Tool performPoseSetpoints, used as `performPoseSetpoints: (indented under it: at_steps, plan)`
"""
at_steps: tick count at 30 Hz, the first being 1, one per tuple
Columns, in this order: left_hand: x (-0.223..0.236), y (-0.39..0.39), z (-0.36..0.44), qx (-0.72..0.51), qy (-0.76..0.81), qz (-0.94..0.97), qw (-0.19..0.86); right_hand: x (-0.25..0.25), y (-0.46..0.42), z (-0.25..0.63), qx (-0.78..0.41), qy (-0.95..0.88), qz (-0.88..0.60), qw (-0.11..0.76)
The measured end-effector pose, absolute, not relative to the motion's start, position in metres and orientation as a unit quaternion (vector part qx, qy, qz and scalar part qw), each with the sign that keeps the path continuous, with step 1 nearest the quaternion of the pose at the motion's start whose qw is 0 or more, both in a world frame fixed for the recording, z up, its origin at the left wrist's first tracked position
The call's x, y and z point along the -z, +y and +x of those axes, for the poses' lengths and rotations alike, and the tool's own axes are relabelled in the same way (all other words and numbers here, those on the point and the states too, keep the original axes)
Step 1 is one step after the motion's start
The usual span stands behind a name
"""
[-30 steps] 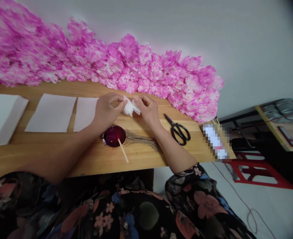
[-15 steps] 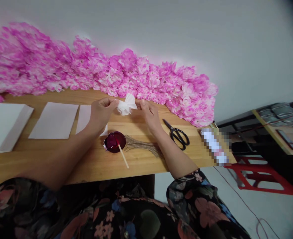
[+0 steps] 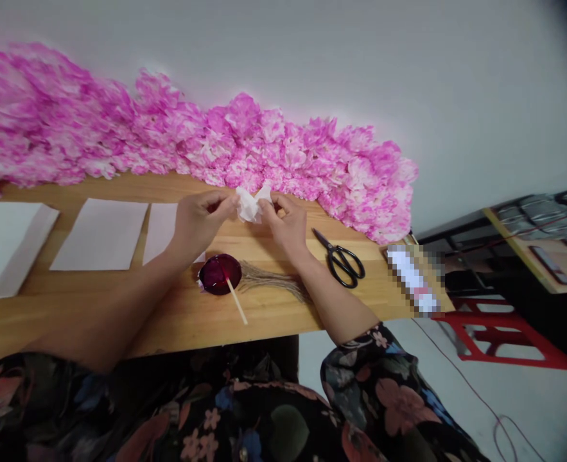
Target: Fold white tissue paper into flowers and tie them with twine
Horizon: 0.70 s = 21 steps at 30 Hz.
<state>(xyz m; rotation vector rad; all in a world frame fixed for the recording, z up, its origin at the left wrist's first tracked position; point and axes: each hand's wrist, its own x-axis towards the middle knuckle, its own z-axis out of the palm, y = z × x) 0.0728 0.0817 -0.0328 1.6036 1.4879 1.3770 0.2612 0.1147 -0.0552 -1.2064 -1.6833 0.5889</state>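
A crumpled piece of white tissue paper point(image 3: 248, 206) is held between my two hands, above the wooden table. My left hand point(image 3: 205, 217) pinches its left side with thumb and fingertips. On the right side, my right hand point(image 3: 286, 221) grips it with curled fingers. Below the hands stands a small bowl of dark red liquid point(image 3: 216, 277), with a pale wooden stick point(image 3: 237, 301) resting in it and over its rim. Right of the bowl lies a bundle of thin brown strands point(image 3: 273, 280), partly under my right forearm. Black-handled scissors point(image 3: 341, 260) lie farther right.
A long heap of pink and white paper flowers point(image 3: 283, 144) lines the table's back edge. White paper stacks point(image 3: 101, 234) lie to the left, and a thicker stack point(image 3: 4, 247) beyond them. A blurred-out object point(image 3: 413, 279) is at the right end. A red stool point(image 3: 509, 340) stands beyond.
Both hands have come closer together around the white tissue paper. The right fingers have moved onto it and curled, and the paper looks more bunched. The view has shifted slightly.
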Motion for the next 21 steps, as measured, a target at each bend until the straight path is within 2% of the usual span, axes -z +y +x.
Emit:
performPoseSetpoints:
  at_steps: [7,10,16,21]
  plan:
    - [0.034,0.079,0.08,-0.382,0.571,0.675,0.268,0.056,0.109,0.256,-0.228,-0.705,-0.483,0.467]
    - [0.035,0.081,0.079,-0.397,0.586,0.651,0.272,0.057,0.109,0.255,-0.256,-0.693,-0.476,0.477]
    - [0.04,0.085,0.077,-0.445,0.577,0.601,0.329,0.059,0.117,0.257,-0.393,-0.612,-0.46,0.51]
    - [0.042,0.087,0.078,-0.463,0.569,0.595,0.328,0.059,0.117,0.258,-0.404,-0.596,-0.475,0.506]
